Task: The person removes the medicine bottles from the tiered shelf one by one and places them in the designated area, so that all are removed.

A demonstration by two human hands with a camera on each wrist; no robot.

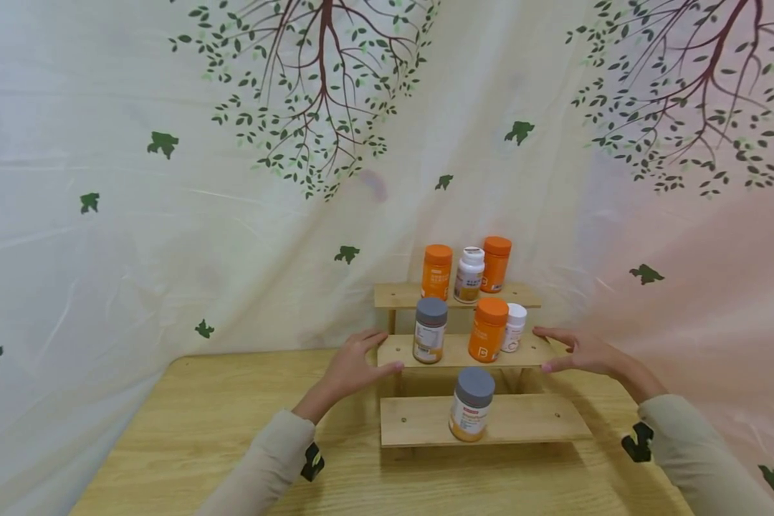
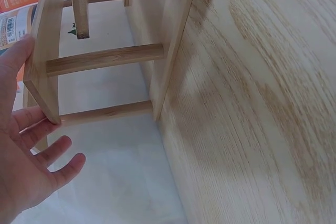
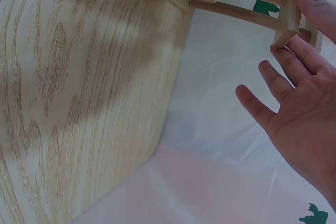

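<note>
A three-tier wooden display rack (image 1: 451,350) stands on the table. My left hand (image 1: 350,367) holds the left end of its middle board, thumb at the front edge and fingers toward the back. At the opposite end, my right hand (image 1: 592,352) grips the same board between thumb and fingers. That middle tier carries a grey-lidded jar (image 1: 429,333), an orange bottle (image 1: 488,333) and a small white bottle (image 1: 514,331). In the left wrist view, fingertips touch the board's end (image 2: 47,85), the outer fingers spread free. Fingers also meet the board's end (image 3: 289,27) in the right wrist view.
Two orange bottles (image 1: 437,274) and a white bottle (image 1: 469,278) stand on the top tier. Another grey-lidded jar (image 1: 471,406) is on the bottom tier. Wood-grain table (image 1: 232,423) extends left of the rack. Behind hangs a cloth backdrop (image 1: 264,272) with printed leaves.
</note>
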